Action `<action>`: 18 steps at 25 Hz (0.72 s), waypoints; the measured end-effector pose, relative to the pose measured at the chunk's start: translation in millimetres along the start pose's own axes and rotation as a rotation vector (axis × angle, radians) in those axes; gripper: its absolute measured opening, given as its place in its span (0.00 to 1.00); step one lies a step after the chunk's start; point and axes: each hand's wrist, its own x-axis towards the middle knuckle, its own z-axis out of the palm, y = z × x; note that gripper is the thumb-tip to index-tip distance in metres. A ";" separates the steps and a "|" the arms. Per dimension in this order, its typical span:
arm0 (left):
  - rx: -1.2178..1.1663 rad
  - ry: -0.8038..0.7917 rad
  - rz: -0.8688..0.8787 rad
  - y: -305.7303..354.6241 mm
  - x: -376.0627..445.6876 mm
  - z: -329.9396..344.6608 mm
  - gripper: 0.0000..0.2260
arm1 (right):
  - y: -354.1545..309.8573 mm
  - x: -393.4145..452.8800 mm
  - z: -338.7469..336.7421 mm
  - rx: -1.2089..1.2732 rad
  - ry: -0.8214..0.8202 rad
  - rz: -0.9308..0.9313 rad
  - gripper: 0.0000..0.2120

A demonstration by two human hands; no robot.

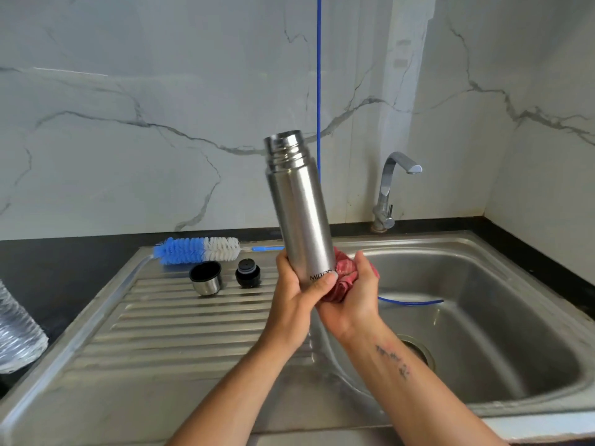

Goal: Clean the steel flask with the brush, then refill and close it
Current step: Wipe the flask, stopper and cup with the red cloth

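The steel flask (299,204) stands nearly upright in the air above the edge between drainboard and basin, its threaded mouth open at the top. My left hand (294,284) grips its lower end. My right hand (357,291) holds a crumpled red cloth (343,272) against the flask's base. A blue and white bottle brush (196,250) lies at the back of the drainboard. In front of it stand the steel cup lid (206,278) and the black stopper (248,273).
The steel sink basin (483,304) lies to the right, with a chrome tap (391,188) behind it. A thin blue tube (318,91) hangs down the marble wall and ends in the basin. A clear plastic bottle (16,333) sits at the left edge on the black counter.
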 end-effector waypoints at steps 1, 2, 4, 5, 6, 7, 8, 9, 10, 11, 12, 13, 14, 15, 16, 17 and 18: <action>0.009 0.018 0.009 1.0 2.4 -3.1 0.26 | 5.4 -0.9 -3.8 -0.031 -0.023 0.051 0.29; 0.021 0.043 0.015 2.4 5.2 -6.6 0.26 | 10.6 -3.9 -5.1 -0.064 -0.040 0.097 0.30; 0.038 0.042 0.013 1.9 4.4 -11.2 0.25 | 10.3 -0.1 -5.7 -0.074 -0.041 0.115 0.30; 0.050 0.016 0.012 0.9 1.4 -11.0 0.25 | 5.3 3.5 -4.2 -0.059 -0.021 0.083 0.29; 0.065 -0.008 0.007 0.3 -2.2 -9.5 0.26 | 0.7 4.1 -1.7 -0.043 -0.005 0.057 0.28; 0.085 -0.015 0.006 -1.3 -4.5 -9.2 0.27 | -1.4 4.8 -2.2 -0.042 -0.002 0.046 0.27; 0.093 -0.010 0.011 -0.7 -4.5 -9.7 0.28 | -1.4 3.7 -2.1 -0.067 -0.020 0.050 0.24; 0.096 0.009 0.014 0.7 -3.2 -11.7 0.28 | 0.5 1.9 -3.7 -0.129 -0.038 0.064 0.19; 0.102 0.041 0.013 3.2 -2.0 -16.5 0.28 | 3.3 -2.1 -5.2 -0.202 -0.064 0.089 0.15; 0.117 0.081 0.012 6.8 -1.3 -22.1 0.28 | 4.4 -5.3 -7.1 -0.254 -0.085 0.106 0.13; 0.132 0.125 0.013 11.2 -1.9 -28.9 0.27 | 4.2 -7.5 -7.8 -0.293 -0.113 0.116 0.13; 0.153 0.167 0.015 14.9 -3.8 -36.8 0.28 | 3.0 -9.8 -7.1 -0.322 -0.139 0.119 0.13; 0.174 0.209 0.019 17.7 -6.9 -46.0 0.29 | 3.4 -11.9 -4.2 -0.354 -0.152 0.113 0.13; 0.191 0.248 0.015 19.8 -10.9 -54.3 0.29 | 4.2 -12.0 -3.3 -0.378 -0.161 0.109 0.14; 0.206 0.288 0.006 22.6 -16.5 -63.4 0.29 | 6.4 -13.8 -2.0 -0.400 -0.170 0.112 0.16; 0.234 0.333 -0.004 26.3 -23.4 -75.1 0.29 | 11.1 -14.7 -2.0 -0.427 -0.175 0.124 0.18; 0.271 0.367 -0.016 29.7 -30.4 -85.5 0.30 | 14.9 -15.2 -2.7 -0.459 -0.172 0.134 0.20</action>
